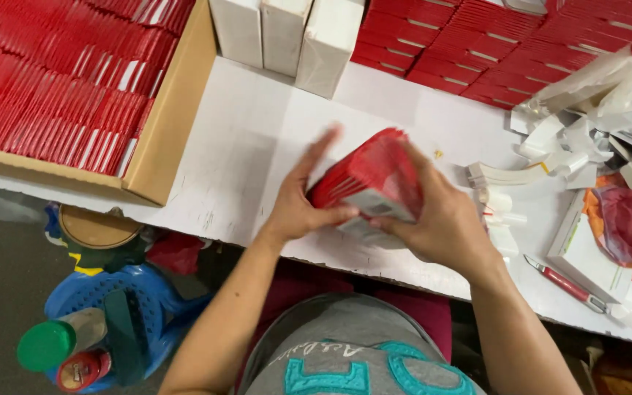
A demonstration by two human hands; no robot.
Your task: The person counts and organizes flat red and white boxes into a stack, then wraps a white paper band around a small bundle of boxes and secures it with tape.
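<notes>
A: Item held?

B: One stack of thin red card packets (pixel 371 175), flat, with a white-and-grey end panel, near the middle of the white worktop (pixel 243 146). Left hand (pixel 298 201) presses its left side, fingers spread; right hand (pixel 440 219) is wrapped over the right and near end, clamped on it.

A: Handling?

B: Judged light, each piece stiff, but the stack is loose and glossy, so pieces could slide or fan out. Best held squeezed at both ends, as now.

A: Surroundings?

B: Brown cardboard tray of red packets (pixel 53 102), far left. Three white boxes (pixel 287 36), far centre. Pile of white paper scraps (pixel 594 124), right. Red-handled utility knife (pixel 568 285), near right.
</notes>
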